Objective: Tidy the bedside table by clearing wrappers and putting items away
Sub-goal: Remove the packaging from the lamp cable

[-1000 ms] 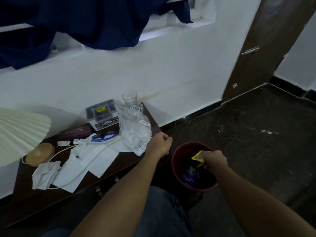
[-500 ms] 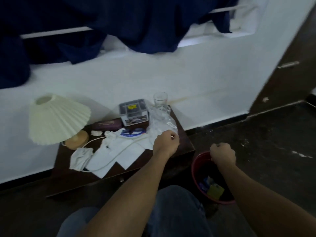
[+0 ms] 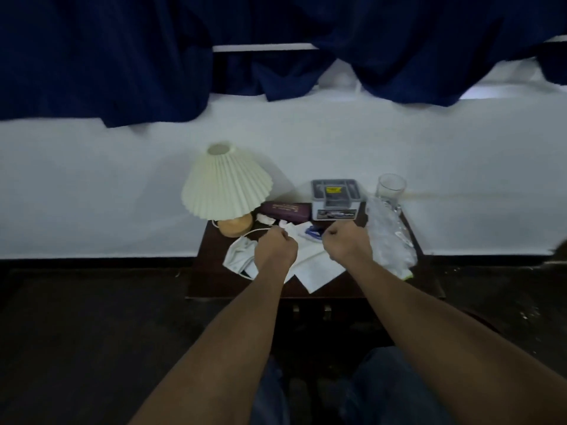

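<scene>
Two fists: left hand [image 3: 275, 250], right hand [image 3: 348, 245], above bedside table [image 3: 211, 273].

Dark table [image 3: 209, 273] at frame centre. Left grip [image 3: 276, 250] and right grip [image 3: 346, 243] curled over white papers [image 3: 316, 273]; contents unclear. Lamp [image 3: 225, 188] left of centre, glass [image 3: 391, 187] right.

Left hand [image 3: 276, 251] and right hand [image 3: 348, 243] bare, legs in dark blue jeans [image 3: 386, 391].

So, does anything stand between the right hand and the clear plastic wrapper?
Nothing visible does. The right hand is close beside the clear plastic wrapper; the glass stands behind it, not between.
</scene>
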A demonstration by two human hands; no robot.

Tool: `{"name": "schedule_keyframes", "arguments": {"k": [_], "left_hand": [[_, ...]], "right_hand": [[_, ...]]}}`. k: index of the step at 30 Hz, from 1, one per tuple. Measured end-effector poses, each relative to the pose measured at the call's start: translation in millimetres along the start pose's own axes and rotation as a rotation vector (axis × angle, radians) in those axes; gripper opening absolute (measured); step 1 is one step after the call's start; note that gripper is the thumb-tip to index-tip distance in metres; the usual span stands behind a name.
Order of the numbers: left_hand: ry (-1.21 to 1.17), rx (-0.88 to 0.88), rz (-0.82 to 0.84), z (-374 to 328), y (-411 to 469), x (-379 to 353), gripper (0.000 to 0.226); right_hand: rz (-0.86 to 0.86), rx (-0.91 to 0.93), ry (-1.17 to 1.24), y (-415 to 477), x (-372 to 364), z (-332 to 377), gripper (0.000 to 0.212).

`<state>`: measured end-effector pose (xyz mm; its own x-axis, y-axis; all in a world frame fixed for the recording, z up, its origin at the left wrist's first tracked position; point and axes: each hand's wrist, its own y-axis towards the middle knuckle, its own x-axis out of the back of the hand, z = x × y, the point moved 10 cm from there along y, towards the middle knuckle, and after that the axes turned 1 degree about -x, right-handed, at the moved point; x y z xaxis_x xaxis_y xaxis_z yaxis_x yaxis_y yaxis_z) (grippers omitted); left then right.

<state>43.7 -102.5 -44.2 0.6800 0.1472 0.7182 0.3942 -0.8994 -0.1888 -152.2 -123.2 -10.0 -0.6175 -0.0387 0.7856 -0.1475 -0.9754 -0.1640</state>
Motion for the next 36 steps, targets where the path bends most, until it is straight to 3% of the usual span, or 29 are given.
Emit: {"name": "schedule_keyframes", "arguments": {"k": [5,16,21,28,36], "left_hand": [[-0.015,0.049,-0.010,41,21,3,0.035],[0.159,-0.017,0.016,34,73,-39,0.041],[0.271,0.006,-0.036,37,88,-41,0.027],[0.190,-0.070,-0.186,32,82,-33,0.038],[0.014,-0.048,-0.249,46,83,-31,0.025]], "right_hand": [[0.096,0.080,-0.069,7,-63,22,0.024],[-0.035,0.150,-0.142,67,-93,42,0.022],[-0.021,0.204,-0.237,97,-109,59,0.023],[0.107,0.203,-0.367,120,-140,69,0.026],[0.083,0.200,-0.317,121,-132,65,0.022]]}}
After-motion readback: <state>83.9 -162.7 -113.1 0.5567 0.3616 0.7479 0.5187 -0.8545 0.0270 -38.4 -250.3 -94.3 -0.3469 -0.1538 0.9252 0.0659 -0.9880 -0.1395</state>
